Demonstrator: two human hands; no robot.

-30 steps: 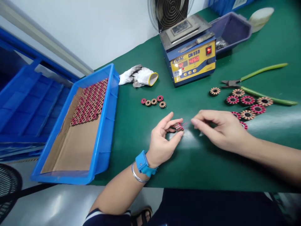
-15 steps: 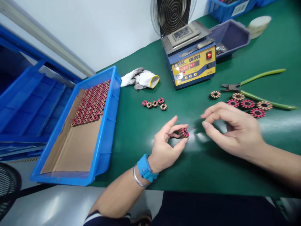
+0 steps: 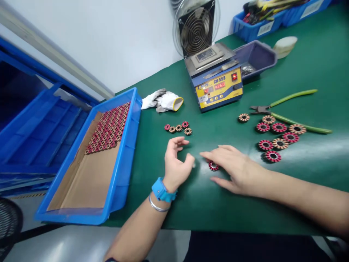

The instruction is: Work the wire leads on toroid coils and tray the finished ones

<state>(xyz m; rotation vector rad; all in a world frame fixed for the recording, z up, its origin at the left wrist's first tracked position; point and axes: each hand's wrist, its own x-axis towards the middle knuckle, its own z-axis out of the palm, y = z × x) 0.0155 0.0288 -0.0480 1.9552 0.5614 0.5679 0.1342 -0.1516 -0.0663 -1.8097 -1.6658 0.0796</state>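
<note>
Squarely between right thumb and fingers: a red ring (image 3: pixel 213 169)

The ring rests flat on the worktop (image 3: pixel 152 156), hole upward, toward the near edge. The person's right hand (image 3: pixel 241 173) is spread over it from the right, fingers past its far side and thumb on its near side, pointing left. Being round, the ring shows no long axis along its face. The thumb is apart from it; whether the fingers touch it cannot be told, but the hand is not closed on it.

Across a short gap to the left, the left hand (image 3: pixel 177 169) is farther from the ring. Its fingers are curled and its thumb is apart from them, with no ring in its grasp.

Beyond the left hand, five smaller rings (image 3: pixel 179 130), red and copper, lie side by side. To the right of the right hand's fingers, nine more rings (image 3: pixel 285 144) sit in a loose cluster, just beside the green-handled pliers (image 3: pixel 264 110). Toward the far edge are the gloves (image 3: pixel 163 102) and the heater (image 3: pixel 218 98); a blue tray (image 3: pixel 120 163) of rings occupies the worktop's left end.
</note>
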